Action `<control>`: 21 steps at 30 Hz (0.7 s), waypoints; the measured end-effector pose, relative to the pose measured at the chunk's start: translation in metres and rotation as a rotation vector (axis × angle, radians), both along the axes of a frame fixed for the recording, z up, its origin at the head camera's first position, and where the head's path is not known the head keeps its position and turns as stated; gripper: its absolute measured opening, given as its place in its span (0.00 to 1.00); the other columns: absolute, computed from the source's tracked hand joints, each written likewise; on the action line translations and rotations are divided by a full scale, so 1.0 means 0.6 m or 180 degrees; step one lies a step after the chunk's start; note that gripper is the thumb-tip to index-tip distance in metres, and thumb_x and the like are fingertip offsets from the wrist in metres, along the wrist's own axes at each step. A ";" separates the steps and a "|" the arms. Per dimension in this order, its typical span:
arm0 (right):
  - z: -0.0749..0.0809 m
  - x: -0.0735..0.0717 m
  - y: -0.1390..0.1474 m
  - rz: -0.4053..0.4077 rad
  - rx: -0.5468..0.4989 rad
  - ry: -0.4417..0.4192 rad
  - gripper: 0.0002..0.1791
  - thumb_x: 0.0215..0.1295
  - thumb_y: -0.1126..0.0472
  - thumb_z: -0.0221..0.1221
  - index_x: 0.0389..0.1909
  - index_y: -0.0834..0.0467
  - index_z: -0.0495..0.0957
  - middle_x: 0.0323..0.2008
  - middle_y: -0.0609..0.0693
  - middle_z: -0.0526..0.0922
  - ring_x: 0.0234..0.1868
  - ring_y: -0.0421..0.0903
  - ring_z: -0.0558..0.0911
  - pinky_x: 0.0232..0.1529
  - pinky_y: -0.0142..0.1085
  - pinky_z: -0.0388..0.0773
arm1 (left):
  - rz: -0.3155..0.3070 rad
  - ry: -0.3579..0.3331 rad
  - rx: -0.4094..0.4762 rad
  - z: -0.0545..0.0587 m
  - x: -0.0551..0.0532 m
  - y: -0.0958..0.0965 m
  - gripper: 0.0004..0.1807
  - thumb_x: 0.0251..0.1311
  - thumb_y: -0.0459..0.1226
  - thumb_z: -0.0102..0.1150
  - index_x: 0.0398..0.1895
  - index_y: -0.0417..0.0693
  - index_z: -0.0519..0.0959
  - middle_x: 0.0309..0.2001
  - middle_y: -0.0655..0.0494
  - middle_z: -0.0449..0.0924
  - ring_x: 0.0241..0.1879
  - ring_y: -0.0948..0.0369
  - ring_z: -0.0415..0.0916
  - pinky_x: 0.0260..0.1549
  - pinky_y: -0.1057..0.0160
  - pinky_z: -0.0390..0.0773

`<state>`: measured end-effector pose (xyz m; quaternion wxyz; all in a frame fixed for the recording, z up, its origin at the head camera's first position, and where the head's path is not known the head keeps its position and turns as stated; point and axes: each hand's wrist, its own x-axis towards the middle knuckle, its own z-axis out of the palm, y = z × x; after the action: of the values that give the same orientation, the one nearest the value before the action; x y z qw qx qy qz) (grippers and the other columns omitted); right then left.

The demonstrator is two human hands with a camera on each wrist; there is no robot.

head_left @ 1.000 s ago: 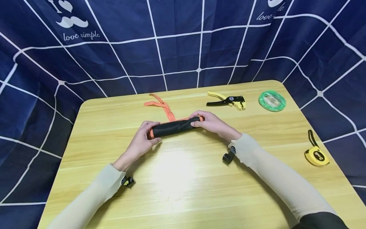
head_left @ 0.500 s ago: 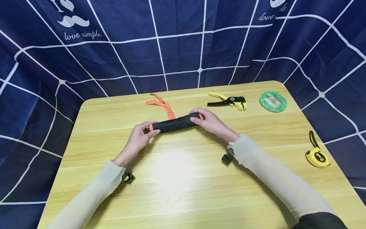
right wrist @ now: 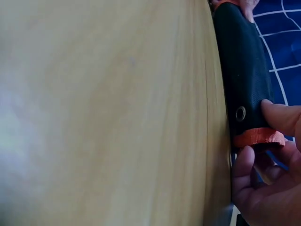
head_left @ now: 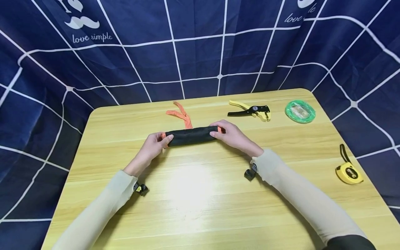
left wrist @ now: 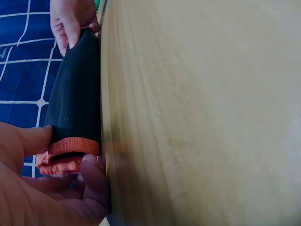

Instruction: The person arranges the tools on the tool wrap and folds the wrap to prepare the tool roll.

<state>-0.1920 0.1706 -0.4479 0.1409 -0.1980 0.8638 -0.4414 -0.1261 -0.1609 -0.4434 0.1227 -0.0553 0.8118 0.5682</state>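
Note:
A black cloth tool roll [head_left: 191, 136] with orange edging lies lengthwise between my hands, near the middle of the table. My left hand [head_left: 153, 145] grips its left end, with the thumb on the near side. At the right end, my right hand [head_left: 230, 136] pinches the roll between thumb and fingers. Orange ties [head_left: 184, 116] stretch from its far side toward the back of the table. The right wrist view shows a metal eyelet [right wrist: 241, 113] near the orange edge. In the left wrist view the orange-trimmed end [left wrist: 70, 153] shows folded layers.
Yellow and black wire strippers [head_left: 250, 110] lie at the back, right of the ties. A coil of green wire [head_left: 300, 111] sits at the back right corner. A yellow tape measure [head_left: 349, 173] with a black strap lies near the right edge of the wooden table [head_left: 125, 119].
The tool roll has turned between the hands, and its black face now shows flatter and wider. My left thumb has shifted onto its near side. The orange ties have slid slightly right.

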 end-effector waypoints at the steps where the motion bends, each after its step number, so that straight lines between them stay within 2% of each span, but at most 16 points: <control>1: 0.000 -0.001 -0.001 -0.0026 -0.0006 -0.0022 0.21 0.80 0.54 0.67 0.68 0.57 0.83 0.52 0.56 0.82 0.50 0.53 0.77 0.54 0.48 0.72 | -0.0003 0.0016 -0.0032 0.001 -0.001 0.001 0.20 0.82 0.44 0.62 0.32 0.44 0.70 0.28 0.53 0.73 0.21 0.61 0.62 0.22 0.65 0.62; 3: 0.000 -0.004 -0.002 -0.0081 -0.0033 -0.0098 0.20 0.80 0.54 0.66 0.66 0.56 0.83 0.43 0.55 0.80 0.43 0.52 0.75 0.48 0.47 0.71 | -0.0030 0.0092 -0.0168 0.001 -0.001 0.001 0.16 0.82 0.44 0.62 0.40 0.41 0.74 0.31 0.51 0.73 0.25 0.58 0.66 0.27 0.63 0.66; 5: 0.001 -0.007 -0.004 -0.0118 -0.0049 -0.0159 0.19 0.81 0.53 0.65 0.65 0.56 0.83 0.38 0.54 0.78 0.40 0.52 0.73 0.45 0.46 0.70 | -0.0084 0.0174 -0.0308 0.001 0.000 0.000 0.17 0.81 0.45 0.62 0.52 0.37 0.77 0.34 0.50 0.75 0.29 0.55 0.70 0.32 0.60 0.69; 7: 0.002 -0.010 -0.006 -0.0147 -0.0051 -0.0207 0.18 0.82 0.54 0.64 0.65 0.57 0.83 0.36 0.53 0.78 0.38 0.52 0.75 0.46 0.45 0.70 | -0.0135 0.0201 -0.0410 0.000 0.002 -0.002 0.22 0.82 0.46 0.62 0.65 0.38 0.76 0.37 0.48 0.77 0.33 0.53 0.73 0.35 0.58 0.72; 9: 0.001 -0.014 -0.007 -0.0166 0.0015 -0.0172 0.17 0.83 0.54 0.63 0.63 0.58 0.84 0.38 0.52 0.80 0.40 0.51 0.77 0.47 0.45 0.71 | -0.0170 0.0218 -0.0483 0.000 0.004 -0.004 0.26 0.82 0.47 0.61 0.71 0.39 0.75 0.38 0.48 0.80 0.33 0.52 0.75 0.36 0.56 0.73; 12: 0.000 -0.016 -0.006 -0.0197 0.0087 -0.0160 0.17 0.84 0.55 0.62 0.63 0.59 0.84 0.40 0.53 0.81 0.43 0.52 0.77 0.50 0.45 0.71 | -0.0198 0.0228 -0.0543 0.000 0.005 -0.003 0.24 0.83 0.48 0.59 0.68 0.40 0.77 0.37 0.47 0.82 0.33 0.53 0.75 0.35 0.56 0.72; 16: 0.000 -0.013 -0.005 -0.0247 0.0105 -0.0178 0.19 0.84 0.54 0.61 0.65 0.61 0.82 0.46 0.55 0.81 0.48 0.54 0.76 0.54 0.47 0.72 | -0.0181 0.0321 -0.0634 -0.001 0.005 -0.002 0.23 0.84 0.47 0.58 0.66 0.38 0.78 0.38 0.48 0.82 0.37 0.52 0.74 0.40 0.55 0.72; 21: 0.002 -0.007 0.000 -0.0305 0.0156 -0.0050 0.26 0.84 0.52 0.59 0.69 0.68 0.77 0.56 0.60 0.80 0.57 0.56 0.78 0.66 0.51 0.71 | -0.0175 0.0317 -0.0537 -0.001 0.006 -0.003 0.23 0.84 0.47 0.57 0.66 0.37 0.77 0.38 0.47 0.84 0.40 0.51 0.75 0.41 0.56 0.72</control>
<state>-0.1960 0.1703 -0.4465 0.1312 -0.1494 0.8817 -0.4279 -0.1224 -0.1624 -0.4438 0.0926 -0.0147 0.8630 0.4963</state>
